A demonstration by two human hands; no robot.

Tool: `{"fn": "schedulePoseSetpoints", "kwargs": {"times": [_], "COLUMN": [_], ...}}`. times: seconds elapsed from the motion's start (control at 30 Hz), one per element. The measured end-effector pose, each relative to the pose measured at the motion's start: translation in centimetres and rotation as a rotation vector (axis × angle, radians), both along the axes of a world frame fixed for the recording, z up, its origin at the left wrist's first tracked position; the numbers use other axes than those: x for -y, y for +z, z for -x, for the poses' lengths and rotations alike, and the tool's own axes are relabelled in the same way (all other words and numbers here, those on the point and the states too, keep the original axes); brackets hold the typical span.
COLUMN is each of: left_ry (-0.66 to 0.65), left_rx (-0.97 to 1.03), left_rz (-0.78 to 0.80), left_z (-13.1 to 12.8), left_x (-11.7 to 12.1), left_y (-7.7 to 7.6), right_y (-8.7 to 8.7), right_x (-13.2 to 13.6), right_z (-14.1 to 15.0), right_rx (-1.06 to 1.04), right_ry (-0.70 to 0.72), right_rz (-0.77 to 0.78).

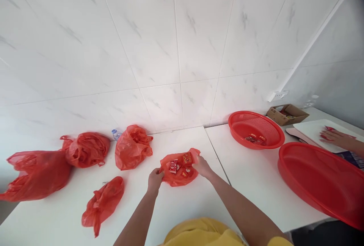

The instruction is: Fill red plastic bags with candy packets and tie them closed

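Observation:
Between my hands a thin red plastic bag (pixel 179 180) lies on the white table, its mouth spread wide. Several small red packets (pixel 173 166) with white and yellow print show inside it. My left hand (pixel 156 179) pinches the bag's left edge between thumb and fingers. On the opposite side, my right hand (pixel 202 166) grips the right edge, with the thumb toward the opening. Part of the right fingers is hidden by the bag.
Filled red bags (pixel 132 149) stand at left, with a smaller knotted bag (pixel 105 202) nearer. A plastic bottle (pixel 115 134) is behind. At right are a red basket (pixel 256 117) holding packets, a red basin (pixel 313 177), a cardboard box (pixel 287 117), and another person's hand (pixel 335 138) on a white board.

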State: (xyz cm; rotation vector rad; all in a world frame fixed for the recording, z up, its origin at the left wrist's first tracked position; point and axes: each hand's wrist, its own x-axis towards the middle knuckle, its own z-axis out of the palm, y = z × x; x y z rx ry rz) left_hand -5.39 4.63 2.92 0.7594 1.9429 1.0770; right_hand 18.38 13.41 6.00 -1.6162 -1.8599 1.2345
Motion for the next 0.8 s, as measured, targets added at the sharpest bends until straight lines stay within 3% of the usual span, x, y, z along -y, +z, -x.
{"fn": "schedulePoseSetpoints", "kwargs": {"times": [0.2, 0.33, 0.43, 0.63, 0.8], "left_ry": [0.08, 0.121, 0.125, 0.125, 0.139], "left_rx": [0.057, 0.075, 0.056, -0.032, -0.142], "left_rz": [-0.243, -0.366, -0.383, -0.288, -0.211], "left_z": [0.5, 0.4, 0.2, 0.3, -0.1], "left_x": [-1.8, -2.0, -1.5, 0.0, 0.7], "left_y": [3.3, 5.6, 6.1, 5.0, 5.1], "right_y": [6.8, 8.9, 8.0, 4.8, 2.9], "right_x": [-0.8, 0.2, 1.2, 2.4, 2.7], "right_z": [-0.1, -1.3, -1.7, -2.5, -3.4], "right_rx": [-0.376, -0.478, -0.444, -0.334, -0.234], "right_ry": [0.098, 0.109, 0.051, -0.212, -0.274], "right_rz": [-0.19, -0.144, -0.107, -0.087, -0.01]}}
